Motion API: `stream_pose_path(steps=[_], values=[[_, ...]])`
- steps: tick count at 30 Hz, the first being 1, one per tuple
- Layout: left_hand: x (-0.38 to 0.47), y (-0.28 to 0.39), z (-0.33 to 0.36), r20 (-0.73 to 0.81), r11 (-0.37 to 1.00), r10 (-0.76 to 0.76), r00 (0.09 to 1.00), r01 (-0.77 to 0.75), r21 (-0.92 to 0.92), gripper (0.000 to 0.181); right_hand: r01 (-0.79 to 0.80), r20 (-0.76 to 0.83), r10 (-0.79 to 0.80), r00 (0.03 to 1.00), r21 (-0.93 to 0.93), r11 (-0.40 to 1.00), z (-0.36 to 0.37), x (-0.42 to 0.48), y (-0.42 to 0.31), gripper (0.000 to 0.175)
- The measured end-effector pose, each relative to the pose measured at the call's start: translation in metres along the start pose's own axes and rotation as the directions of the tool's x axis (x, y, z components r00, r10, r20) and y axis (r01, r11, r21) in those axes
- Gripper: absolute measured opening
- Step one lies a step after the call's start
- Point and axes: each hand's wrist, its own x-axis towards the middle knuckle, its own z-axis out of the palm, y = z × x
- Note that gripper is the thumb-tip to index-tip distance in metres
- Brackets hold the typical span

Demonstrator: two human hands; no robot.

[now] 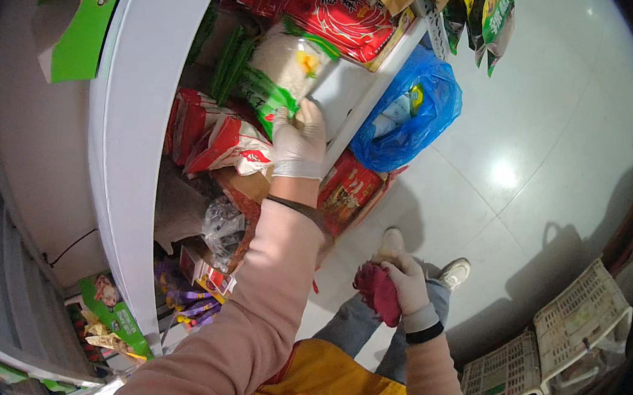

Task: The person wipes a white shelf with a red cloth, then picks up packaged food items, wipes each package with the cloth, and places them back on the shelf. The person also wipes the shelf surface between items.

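My left hand [299, 140], in a white glove, grips the near edge of a clear and green plastic bag [284, 71] of pale dry food on a white shelf [337, 91]. Its thumb and fingers pinch the green end, and the bag lies tilted. Lower right, my right hand [408, 290], gloved too, is closed around a bunched dark-red cloth [379, 292]. Part of that cloth is hidden by the fingers. Beside the bag stand green packets [232, 65] and red-and-white bags [228, 146].
Red printed packets [343, 10] lie farther along the shelf. A blue plastic bag [414, 109] with packages inside hangs or rests at the shelf's front. A red box [349, 189] sits below it. Plastic crates [581, 315] stand at right on the tiled floor [500, 130].
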Motion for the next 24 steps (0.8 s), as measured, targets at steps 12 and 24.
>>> stream_pose_path(steps=[12,24], values=[[0.045,0.028,0.026,-0.176,0.931,0.112,0.978,-0.041,0.363,0.033,-0.075,-0.034,0.076,0.996,0.042,0.996,-0.005,-0.007,0.024,0.024],[0.047,0.033,0.012,-0.189,0.994,-0.048,0.981,0.03,-0.102,0.019,-0.058,-0.032,0.057,0.998,-0.058,0.997,0.005,-0.007,0.016,0.026]])
